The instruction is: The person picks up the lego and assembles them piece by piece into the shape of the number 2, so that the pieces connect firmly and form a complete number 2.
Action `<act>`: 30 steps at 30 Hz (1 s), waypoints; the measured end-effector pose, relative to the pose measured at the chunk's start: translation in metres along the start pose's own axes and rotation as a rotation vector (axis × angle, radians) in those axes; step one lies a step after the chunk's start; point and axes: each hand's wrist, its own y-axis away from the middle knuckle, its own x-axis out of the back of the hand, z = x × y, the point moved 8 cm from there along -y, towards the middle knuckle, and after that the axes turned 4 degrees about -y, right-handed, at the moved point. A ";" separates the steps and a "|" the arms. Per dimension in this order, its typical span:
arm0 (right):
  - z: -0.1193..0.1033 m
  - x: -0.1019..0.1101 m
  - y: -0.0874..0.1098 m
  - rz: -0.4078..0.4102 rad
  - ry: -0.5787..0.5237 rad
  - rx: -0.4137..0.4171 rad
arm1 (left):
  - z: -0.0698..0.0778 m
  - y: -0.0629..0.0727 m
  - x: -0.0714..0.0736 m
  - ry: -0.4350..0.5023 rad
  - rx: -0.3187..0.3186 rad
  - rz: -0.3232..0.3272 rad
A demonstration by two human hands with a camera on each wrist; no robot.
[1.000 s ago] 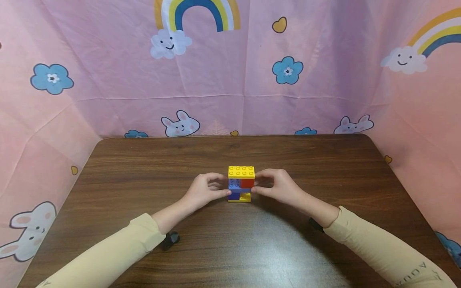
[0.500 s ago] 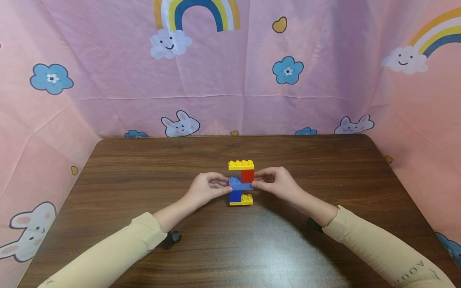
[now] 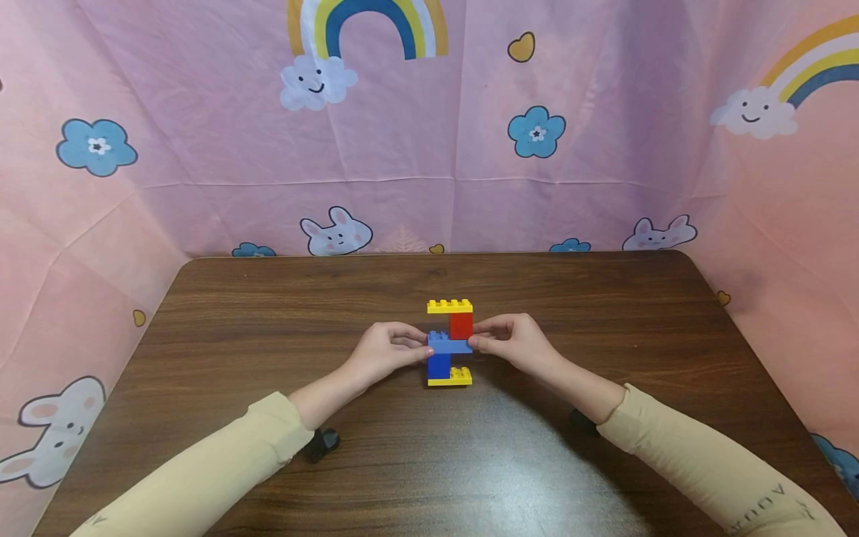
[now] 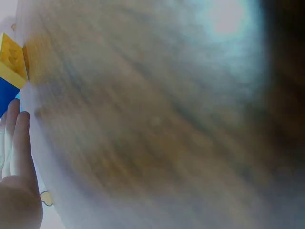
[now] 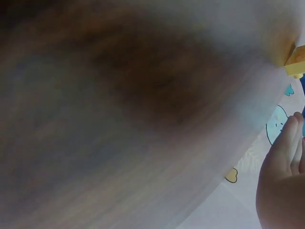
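Observation:
Between the two hands stands an upright stack of toy building blocks, mid-table in the head view. From the top it has a yellow plate (image 3: 450,306), a red block (image 3: 461,326) on the right, a light blue plate (image 3: 450,346), a dark blue block (image 3: 439,365) on the left and a yellow bottom plate (image 3: 459,377). My left hand (image 3: 384,350) pinches the left end of the light blue plate with its thumb in front. My right hand (image 3: 515,341) grips the right end beside the red block. Both wrist views show only part of the stack at the edge.
The brown wooden table (image 3: 302,298) reaches back to a pink cloth backdrop (image 3: 429,149) printed with rainbows, bunnies and flowers. Dark wrist devices show under both sleeves, at the left wrist (image 3: 323,444) and the right wrist (image 3: 582,422).
The stack has tipped so that its front faces the camera more, its top studs now seen edge-on and its lower part showing more. Both hands keep their hold and shift only slightly.

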 end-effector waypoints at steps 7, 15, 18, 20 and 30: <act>0.007 -0.002 -0.003 -0.013 -0.083 -0.043 | -0.002 -0.003 -0.002 0.015 0.043 -0.003; 0.009 -0.002 -0.006 0.003 -0.152 -0.093 | -0.004 -0.007 -0.001 0.034 0.068 0.012; 0.009 -0.002 -0.007 0.014 -0.171 -0.103 | -0.005 -0.010 0.000 0.032 0.074 0.023; 0.009 -0.002 -0.008 0.026 -0.173 -0.108 | -0.006 -0.011 0.000 0.038 0.085 0.031; 0.010 -0.003 -0.011 0.028 -0.164 -0.116 | -0.006 -0.016 0.001 0.027 0.107 0.069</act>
